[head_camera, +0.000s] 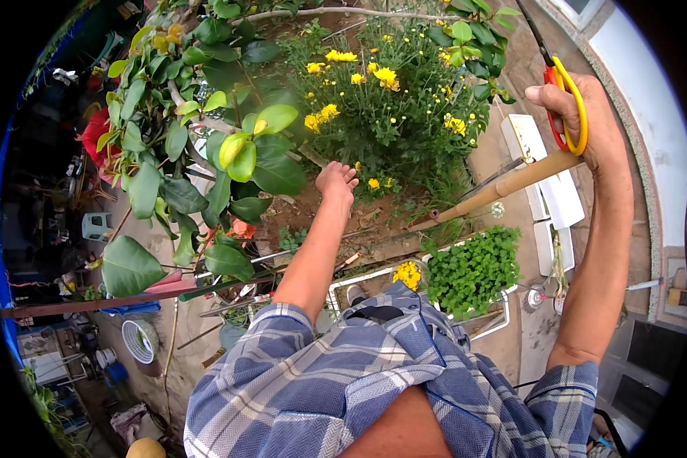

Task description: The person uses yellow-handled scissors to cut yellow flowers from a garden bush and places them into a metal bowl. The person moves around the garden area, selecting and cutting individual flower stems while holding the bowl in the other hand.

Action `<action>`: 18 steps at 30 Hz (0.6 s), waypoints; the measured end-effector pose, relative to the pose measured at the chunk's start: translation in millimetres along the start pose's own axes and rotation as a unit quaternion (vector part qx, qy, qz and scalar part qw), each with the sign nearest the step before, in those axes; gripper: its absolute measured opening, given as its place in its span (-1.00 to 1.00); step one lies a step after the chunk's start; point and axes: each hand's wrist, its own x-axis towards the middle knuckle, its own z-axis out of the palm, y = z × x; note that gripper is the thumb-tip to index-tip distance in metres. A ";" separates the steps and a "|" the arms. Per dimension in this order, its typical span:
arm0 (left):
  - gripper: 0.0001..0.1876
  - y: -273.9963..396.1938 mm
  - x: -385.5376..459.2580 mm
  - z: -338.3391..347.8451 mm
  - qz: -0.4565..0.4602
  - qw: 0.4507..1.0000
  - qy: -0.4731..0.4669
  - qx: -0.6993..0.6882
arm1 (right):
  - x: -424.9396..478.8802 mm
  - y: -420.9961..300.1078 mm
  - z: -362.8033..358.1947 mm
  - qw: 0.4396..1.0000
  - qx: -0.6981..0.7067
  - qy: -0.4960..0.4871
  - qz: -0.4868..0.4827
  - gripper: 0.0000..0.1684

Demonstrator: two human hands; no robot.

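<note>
My right hand, at the upper right, grips a pair of scissors with red and yellow handles, dark blades pointing up and away. The far end of a bamboo pole meets this hand; whether the palm rests on it cannot be told. My left hand reaches forward over the soil bed, fingers slightly apart, with nothing seen in them. Beside it are a thick branch and a bush of yellow chrysanthemums with many small buds. Its palm side is hidden.
A broad-leaved shrub crowds the left, its branches arching over the bed. Close to my body are a bowl of yellow flower heads and a planter of leafy greens. White foam boxes stand at right; a rusty rail crosses the left.
</note>
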 end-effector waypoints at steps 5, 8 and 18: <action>-0.46 31.3 66.4 -43.2 -0.009 0.992 0.100 -0.073 | 2.1 3.0 -0.7 1.000 -0.009 0.003 -0.004 -0.52; -0.33 52.7 103.9 -60.8 0.031 0.994 0.044 -0.094 | 3.8 2.0 -0.1 1.000 -0.010 0.006 -0.004 -0.53; -0.01 67.6 81.4 106.0 0.334 0.801 -0.203 0.454 | 2.7 -1.1 6.8 0.999 0.024 0.001 0.037 -0.55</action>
